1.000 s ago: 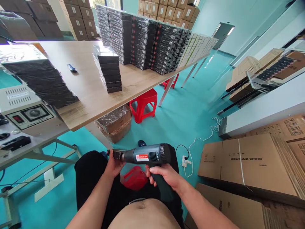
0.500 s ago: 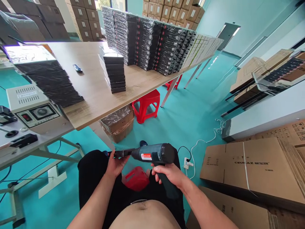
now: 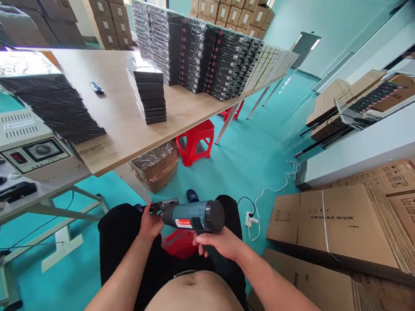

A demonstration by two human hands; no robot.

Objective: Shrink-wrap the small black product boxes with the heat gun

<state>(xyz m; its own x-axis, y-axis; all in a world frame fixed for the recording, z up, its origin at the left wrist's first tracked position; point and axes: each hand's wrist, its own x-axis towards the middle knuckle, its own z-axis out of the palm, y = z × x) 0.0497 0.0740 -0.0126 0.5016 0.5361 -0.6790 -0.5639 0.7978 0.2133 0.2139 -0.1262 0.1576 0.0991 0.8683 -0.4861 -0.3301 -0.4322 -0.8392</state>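
Note:
My right hand is wrapped round the handle of a dark blue-grey heat gun with a red-and-white label. Its nozzle points left, close to a flat black box with a shiny surface. On the near side, my left hand grips that box at its left part, over my lap. The gun's body and nozzle hide some of the box, so I cannot tell whether the two touch. Beneath both hands shows part of a red plastic stool.
The wooden table bears a short stack of black boxes, a wrapped pile and tall wrapped stacks. A control unit stands left. Large cartons sit right, beside a power strip with white cable.
The heat gun has shifted left relative to the box and now covers more of it. My view has turned slightly, so the table and cartons appear further left.

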